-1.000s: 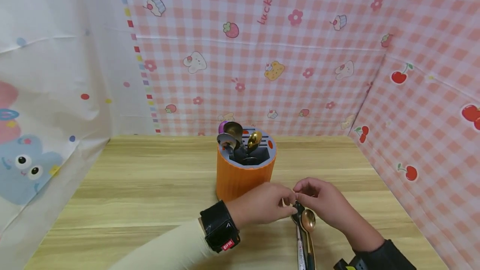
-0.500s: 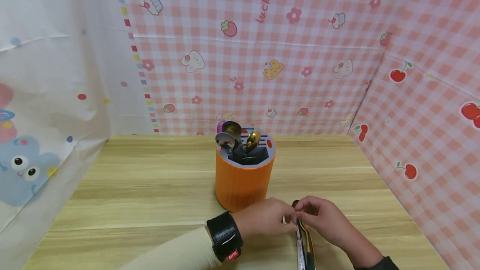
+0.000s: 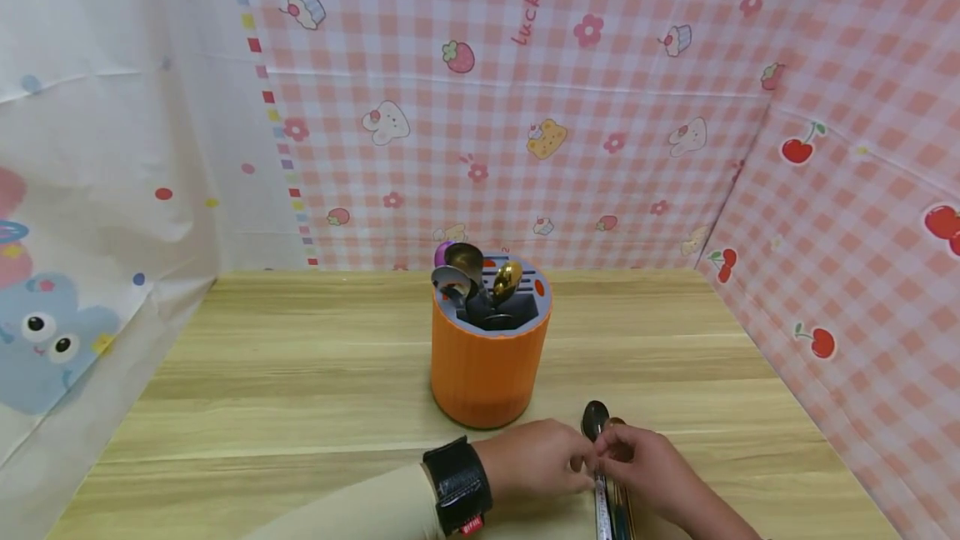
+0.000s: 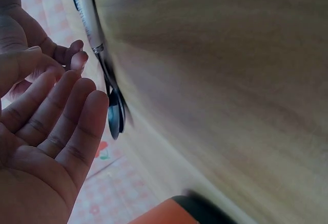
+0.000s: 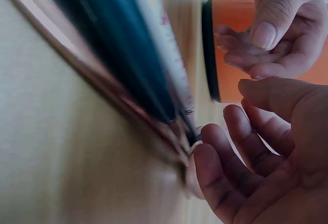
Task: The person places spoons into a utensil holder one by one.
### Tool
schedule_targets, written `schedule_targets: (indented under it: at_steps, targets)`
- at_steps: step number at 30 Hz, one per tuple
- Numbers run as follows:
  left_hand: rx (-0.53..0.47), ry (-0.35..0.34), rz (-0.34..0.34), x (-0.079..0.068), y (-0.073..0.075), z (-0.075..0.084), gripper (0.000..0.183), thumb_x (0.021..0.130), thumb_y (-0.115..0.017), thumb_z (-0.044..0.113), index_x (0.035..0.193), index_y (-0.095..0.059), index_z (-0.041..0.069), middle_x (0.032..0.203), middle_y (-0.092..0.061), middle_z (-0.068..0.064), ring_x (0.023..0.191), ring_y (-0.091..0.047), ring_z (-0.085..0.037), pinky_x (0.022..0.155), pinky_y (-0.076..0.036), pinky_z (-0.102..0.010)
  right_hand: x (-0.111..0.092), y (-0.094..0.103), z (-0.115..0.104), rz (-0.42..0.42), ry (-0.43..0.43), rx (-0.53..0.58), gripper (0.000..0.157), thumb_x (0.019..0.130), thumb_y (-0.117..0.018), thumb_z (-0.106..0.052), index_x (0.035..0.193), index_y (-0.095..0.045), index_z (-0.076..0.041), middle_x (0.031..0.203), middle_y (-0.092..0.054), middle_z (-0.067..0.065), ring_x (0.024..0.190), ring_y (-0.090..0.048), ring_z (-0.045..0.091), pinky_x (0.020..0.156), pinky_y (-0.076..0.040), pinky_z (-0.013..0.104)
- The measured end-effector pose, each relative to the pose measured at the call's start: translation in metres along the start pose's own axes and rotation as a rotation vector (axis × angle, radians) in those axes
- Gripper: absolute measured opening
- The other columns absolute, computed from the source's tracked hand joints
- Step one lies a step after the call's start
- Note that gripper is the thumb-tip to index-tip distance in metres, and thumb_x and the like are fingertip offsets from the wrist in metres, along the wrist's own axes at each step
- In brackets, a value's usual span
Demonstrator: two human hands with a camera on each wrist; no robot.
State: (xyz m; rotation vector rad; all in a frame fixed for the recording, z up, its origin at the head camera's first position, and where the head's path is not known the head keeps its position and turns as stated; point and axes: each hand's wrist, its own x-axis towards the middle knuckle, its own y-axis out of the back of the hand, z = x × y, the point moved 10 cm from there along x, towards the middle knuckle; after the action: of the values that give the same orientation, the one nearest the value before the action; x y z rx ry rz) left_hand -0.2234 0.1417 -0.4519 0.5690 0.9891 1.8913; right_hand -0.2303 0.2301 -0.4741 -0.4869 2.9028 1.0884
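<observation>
Several spoons lie side by side on the table, pointing away from me. One has a dark bowl (image 3: 596, 418) and a white printed handle (image 3: 602, 511). Beside it are a teal handle (image 5: 120, 55) and a copper-coloured handle (image 5: 66, 44); the bowls there are mostly hidden by my right hand. My left hand (image 3: 536, 458) is at the left of the handles, its fingers fairly straight in the left wrist view and holding nothing. From the right, my right hand (image 3: 652, 473) comes over the spoons with loosely bent fingers, nothing between them. The two hands' fingertips nearly meet.
An orange round utensil holder (image 3: 486, 377) stands behind my left hand, with a gold spoon (image 3: 507, 280), a ladle-like dark bowl (image 3: 465, 261) and other utensils in its grey top. Patterned cloth walls (image 3: 480, 107) border the wooden table (image 3: 300, 373) behind and at the sides.
Both hands have drawn back toward me along the spoons, from the bowls to the handles. The dark bowl is now uncovered; the copper one has become mostly hidden. The holder stays put.
</observation>
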Motion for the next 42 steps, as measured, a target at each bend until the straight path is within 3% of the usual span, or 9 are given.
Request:
schedule_targets:
  at_steps: [7,12,19,25,34,42]
  targets:
    - [0.019,0.001,-0.011,0.004,-0.012,-0.004,0.006,0.094,-0.065,0.024,0.097,-0.069,0.021,0.081,-0.059,0.015,0.073,-0.051,0.005,0.064,-0.04,-0.01,-0.004,-0.002,0.009,0.047,-0.018,-0.087,0.015,0.085,-0.076,-0.025,0.084,-0.063,-0.017,0.078,-0.064,-0.004,0.073,-0.056,0.015,0.064,-0.048,0.029]
    - [0.013,0.036,-0.033,0.005,-0.018,-0.006,0.006,0.094,-0.065,0.027,0.097,-0.068,0.023,0.079,-0.057,0.016,0.072,-0.051,0.004,0.063,-0.04,-0.012,-0.008,-0.002,0.013,0.071,-0.027,-0.082,0.015,0.083,-0.077,-0.02,0.084,-0.063,-0.016,0.078,-0.062,-0.002,0.072,-0.055,0.015,0.061,-0.047,0.029]
    - [0.036,0.013,-0.037,0.008,-0.024,-0.001,0.006,0.095,-0.064,0.028,0.097,-0.067,0.023,0.08,-0.057,0.016,0.072,-0.05,0.006,0.064,-0.04,-0.011,-0.012,0.004,0.017,0.148,-0.027,-0.103,0.016,0.08,-0.078,-0.009,0.081,-0.063,-0.013,0.078,-0.062,-0.002,0.072,-0.057,0.013,0.063,-0.049,0.029]
    - [0.048,-0.02,-0.052,0.012,-0.031,0.004,0.003,0.095,-0.063,0.026,0.095,-0.065,0.023,0.08,-0.056,0.016,0.074,-0.049,0.006,0.064,-0.038,-0.009,-0.016,0.007,0.026,0.173,-0.103,-0.078,0.015,0.082,-0.075,-0.005,0.081,-0.061,-0.011,0.078,-0.061,0.0,0.072,-0.057,0.013,0.064,-0.049,0.03]
    - [-0.002,-0.02,-0.115,0.013,-0.041,0.015,0.008,0.096,-0.062,0.027,0.102,-0.067,0.023,0.079,-0.058,0.017,0.073,-0.051,0.006,0.063,-0.04,-0.009,-0.015,0.01,0.038,0.205,-0.252,-0.147,0.01,0.083,-0.068,-0.007,0.087,-0.06,-0.011,0.073,-0.061,-0.002,0.066,-0.054,0.014,0.063,-0.045,0.034]
    - [0.016,-0.051,-0.124,0.015,-0.044,0.024,0.007,0.097,-0.062,0.028,0.1,-0.066,0.022,0.079,-0.058,0.017,0.073,-0.05,0.009,0.064,-0.039,-0.008,-0.014,0.011,0.042,0.217,-0.297,-0.121,0.017,0.08,-0.07,-0.01,0.092,-0.059,-0.006,0.074,-0.068,-0.001,0.069,-0.06,0.014,0.066,-0.048,0.036]
